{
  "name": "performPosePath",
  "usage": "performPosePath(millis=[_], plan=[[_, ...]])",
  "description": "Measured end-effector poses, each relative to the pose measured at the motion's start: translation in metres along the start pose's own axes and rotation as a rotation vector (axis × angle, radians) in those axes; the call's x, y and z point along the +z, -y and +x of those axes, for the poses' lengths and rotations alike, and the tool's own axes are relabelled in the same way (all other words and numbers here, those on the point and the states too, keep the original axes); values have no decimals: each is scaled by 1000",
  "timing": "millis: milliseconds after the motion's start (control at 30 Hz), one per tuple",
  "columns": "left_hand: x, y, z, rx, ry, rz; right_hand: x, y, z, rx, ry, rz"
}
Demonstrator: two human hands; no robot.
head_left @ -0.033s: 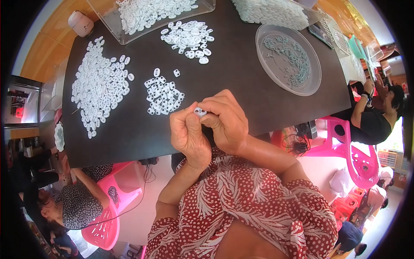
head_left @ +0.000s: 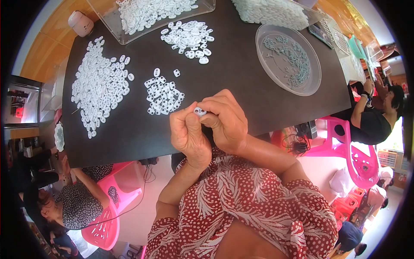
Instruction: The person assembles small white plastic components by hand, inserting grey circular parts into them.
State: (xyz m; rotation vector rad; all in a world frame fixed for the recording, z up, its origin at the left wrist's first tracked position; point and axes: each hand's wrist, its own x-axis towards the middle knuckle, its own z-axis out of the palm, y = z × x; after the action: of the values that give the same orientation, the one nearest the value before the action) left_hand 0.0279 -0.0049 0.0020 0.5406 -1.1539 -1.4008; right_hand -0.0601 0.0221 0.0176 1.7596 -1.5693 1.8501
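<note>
I watch the left hand [head_left: 190, 137] and right hand [head_left: 227, 124], fingers pinching 1 small white holed plastic piece [head_left: 199, 112] between their tips. I judge even, light thumb pressure steadies it best; the small-piece pile [head_left: 162, 94] lies just beyond the left fingers.

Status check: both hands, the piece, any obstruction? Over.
Left hand and right hand pinching one small white piece. Piece over dark table. Nearest white pile just beyond left hand; nothing seen blocking.
</note>
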Motion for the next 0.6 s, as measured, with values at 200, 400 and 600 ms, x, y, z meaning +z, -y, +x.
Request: performPosePath(millis=[200, 400, 600], plan=[[0, 1, 0, -49, -1, -7, 4, -5, -2, 25, 10, -12], [-9, -4, 0, 20, -7, 100, 7, 3, 0, 29, 35, 10], [-22, -31, 35, -22, 175, 526, -13, -10, 14, 124, 63, -31]])
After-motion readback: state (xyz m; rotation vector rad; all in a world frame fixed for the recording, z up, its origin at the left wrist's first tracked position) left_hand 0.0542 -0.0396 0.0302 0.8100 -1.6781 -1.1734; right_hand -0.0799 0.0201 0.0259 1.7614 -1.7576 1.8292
